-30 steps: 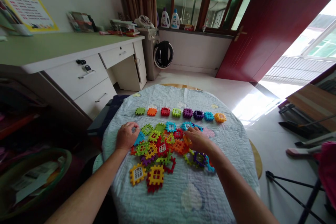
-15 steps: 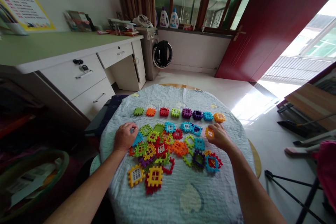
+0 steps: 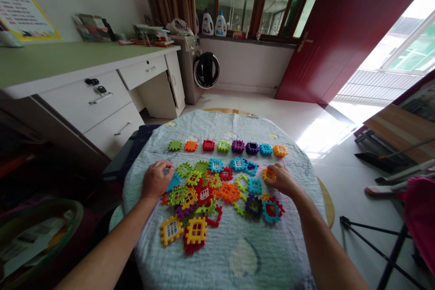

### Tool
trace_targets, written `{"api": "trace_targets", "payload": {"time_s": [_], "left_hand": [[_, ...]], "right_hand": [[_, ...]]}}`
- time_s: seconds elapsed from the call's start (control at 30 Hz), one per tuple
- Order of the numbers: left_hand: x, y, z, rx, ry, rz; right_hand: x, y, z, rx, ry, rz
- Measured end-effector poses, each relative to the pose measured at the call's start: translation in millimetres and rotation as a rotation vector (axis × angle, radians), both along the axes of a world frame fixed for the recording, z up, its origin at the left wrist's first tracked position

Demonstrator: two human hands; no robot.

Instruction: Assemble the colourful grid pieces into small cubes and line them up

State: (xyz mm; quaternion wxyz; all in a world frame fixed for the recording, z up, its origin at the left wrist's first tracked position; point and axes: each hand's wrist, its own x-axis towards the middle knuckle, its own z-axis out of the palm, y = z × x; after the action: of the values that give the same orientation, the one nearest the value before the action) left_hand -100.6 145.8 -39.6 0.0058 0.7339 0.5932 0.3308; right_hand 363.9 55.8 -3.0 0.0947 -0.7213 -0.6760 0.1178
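My right hand (image 3: 283, 179) pinches an orange interlocking block (image 3: 268, 174) by its right side, at the right of a loose pile of toothed plastic blocks. My left hand (image 3: 157, 179) rests on the cloth at the pile's left side, its fingers curled in, with nothing visible in them. Close beside it lies a blue block (image 3: 174, 182). The pile includes a red block with a white window (image 3: 204, 194), an orange block (image 3: 229, 192) and a yellow block (image 3: 196, 231). Behind the pile, several blocks stand in a spaced row, from a green block (image 3: 175, 145) to a yellow-orange block (image 3: 280, 150).
A pale blue cloth (image 3: 238, 265) covers the round table. A desk with drawers (image 3: 102, 104) stands at left, and a washing machine (image 3: 190, 68) with its door ajar is behind. At right are a red door (image 3: 326, 41) and a black tripod leg (image 3: 374, 226).
The orange block in my right hand has tipped from facing me to lying flatter and lower. My left hand stays by the blue block. The whole view has shifted slightly.
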Motion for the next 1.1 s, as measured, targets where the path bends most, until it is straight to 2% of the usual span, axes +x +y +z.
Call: {"api": "trace_targets", "payload": {"time_s": [0.27, 0.47, 0.57, 0.8, 0.97, 1.1], "left_hand": [[-0.1, -0.9, 0.2, -0.001, -0.004, 0.0], [0.7, -1.3, 2.1, -0.008, -0.011, 0.003], [0.0, -0.9, 1.8, -0.01, -0.018, 0.0], [-1.5, 0.1, 0.7, -0.01, -0.015, -0.021], [-0.6, -0.6, 2.7, -0.006, -0.018, -0.015], [0.2, -1.5, 4.2, -0.003, -0.017, -0.017]], "right_hand": [[0.0, 3.7, 0.3, -0.041, -0.029, 0.01], [0.1, 10.4, 4.7, -0.066, -0.121, 0.078], [13.1, 16.0, 14.6, -0.024, -0.127, 0.07], [69.0, 54.1, 42.8, 0.101, -0.161, -0.175], [88.9, 83.5, 41.0, 0.042, -0.171, -0.153], [95.1, 94.5, 35.1, -0.007, -0.17, -0.132]]}}
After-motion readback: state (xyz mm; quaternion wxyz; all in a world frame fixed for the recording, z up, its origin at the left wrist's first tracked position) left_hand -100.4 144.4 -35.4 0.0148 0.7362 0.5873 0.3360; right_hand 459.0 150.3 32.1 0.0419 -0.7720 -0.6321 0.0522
